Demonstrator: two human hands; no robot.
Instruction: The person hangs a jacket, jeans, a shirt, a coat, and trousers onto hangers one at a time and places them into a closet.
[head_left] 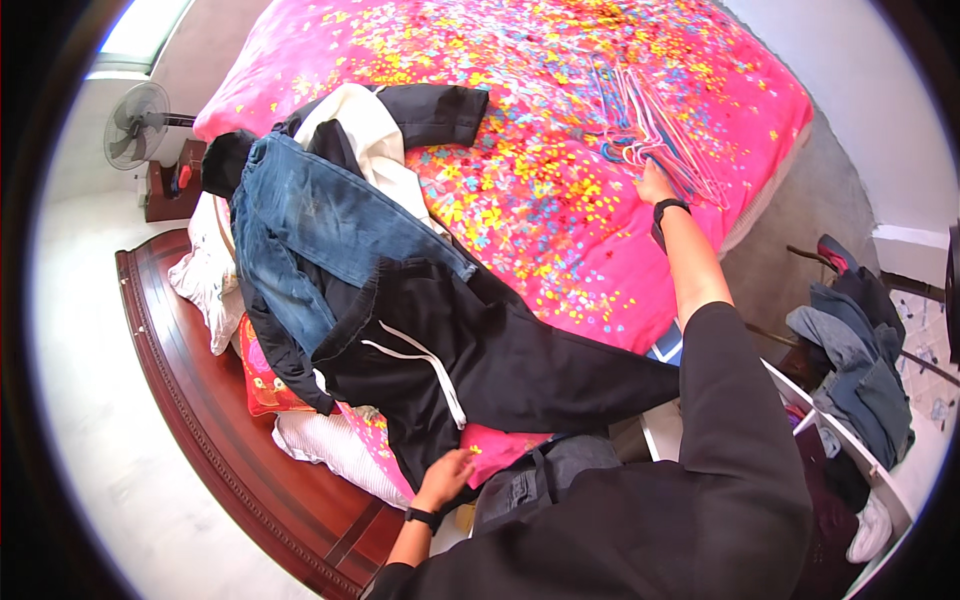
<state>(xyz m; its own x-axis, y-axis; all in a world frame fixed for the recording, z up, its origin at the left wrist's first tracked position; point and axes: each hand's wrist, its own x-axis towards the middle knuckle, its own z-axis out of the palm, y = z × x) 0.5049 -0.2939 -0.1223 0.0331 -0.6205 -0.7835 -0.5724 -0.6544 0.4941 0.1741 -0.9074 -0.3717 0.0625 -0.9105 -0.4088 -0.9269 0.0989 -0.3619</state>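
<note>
My right arm stretches to the far right of the bed, where my right hand (655, 184) has its fingers at the hooks of a bundle of pink, blue and white clothes hangers (660, 140); the fingers look closed on a hanger. Close to my body, my left hand (445, 480) hovers beside a leg of the black drawstring trousers (520, 360), fingers loosely apart and holding nothing I can see. Those trousers, with white cords at the waist, lie across a pile of clothes. Blue jeans (320, 210), a cream garment (360, 130) and a dark jacket (430, 112) lie beneath and beyond.
A pink floral quilt (560, 250) covers the bed, with pillows (210, 270) by the dark wooden headboard (190, 390). A fan (137, 125) stands at the far left. On the right, grey-blue clothes (860, 350) hang beside a white-edged open compartment (890, 485) holding clothing.
</note>
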